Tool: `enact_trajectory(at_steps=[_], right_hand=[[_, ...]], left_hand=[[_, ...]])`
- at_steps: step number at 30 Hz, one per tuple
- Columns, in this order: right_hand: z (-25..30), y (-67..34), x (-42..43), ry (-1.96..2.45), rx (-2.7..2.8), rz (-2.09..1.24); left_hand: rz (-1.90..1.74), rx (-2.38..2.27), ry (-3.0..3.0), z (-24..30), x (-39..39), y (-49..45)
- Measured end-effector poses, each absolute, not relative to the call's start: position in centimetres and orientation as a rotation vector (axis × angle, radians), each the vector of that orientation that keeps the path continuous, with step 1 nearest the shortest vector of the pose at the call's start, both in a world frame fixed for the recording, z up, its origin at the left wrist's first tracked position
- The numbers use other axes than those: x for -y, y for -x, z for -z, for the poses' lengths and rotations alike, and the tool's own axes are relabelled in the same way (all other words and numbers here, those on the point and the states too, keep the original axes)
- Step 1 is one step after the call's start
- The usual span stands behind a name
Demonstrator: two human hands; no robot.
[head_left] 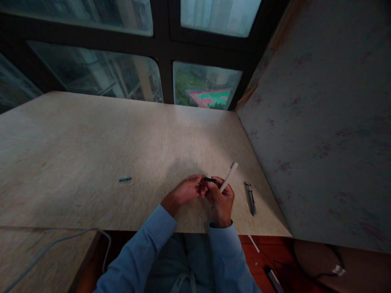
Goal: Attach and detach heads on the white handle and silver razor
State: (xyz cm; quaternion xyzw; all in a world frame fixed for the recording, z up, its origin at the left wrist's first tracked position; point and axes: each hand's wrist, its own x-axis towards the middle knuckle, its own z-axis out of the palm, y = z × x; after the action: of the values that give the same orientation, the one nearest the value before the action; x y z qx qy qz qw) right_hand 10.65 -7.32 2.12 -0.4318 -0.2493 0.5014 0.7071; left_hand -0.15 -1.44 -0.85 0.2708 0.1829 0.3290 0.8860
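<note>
My right hand (222, 200) is closed around a slim white pen barrel (229, 176), which slants up and to the right with its rounded end pointing away from me. A short dark cylindrical piece (209, 179) lies between the fingertips of both hands. My left hand (188, 189) comes in from the left with its fingers curled together at that piece; its fingertips are partly in shadow, so their exact grip is hard to see. Both hands are just above the near part of the table (146, 142).
A small dark green tube (125, 179) lies on the table to the left. Right of my hands lies a slim grey and black pen-like item (251, 199). A patterned wall panel (320, 142) bounds the right side; windows stand behind. A pale cable (61, 241) crosses the lower left.
</note>
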Motion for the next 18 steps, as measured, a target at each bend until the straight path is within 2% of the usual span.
enact_trajectory(at_steps=[18], right_hand=[[-2.13, -10.81, 7.75, 1.037, 0.660, -1.081]], left_hand=[[-0.728, -0.407, -0.651, 1.64, 1.34, 0.31]])
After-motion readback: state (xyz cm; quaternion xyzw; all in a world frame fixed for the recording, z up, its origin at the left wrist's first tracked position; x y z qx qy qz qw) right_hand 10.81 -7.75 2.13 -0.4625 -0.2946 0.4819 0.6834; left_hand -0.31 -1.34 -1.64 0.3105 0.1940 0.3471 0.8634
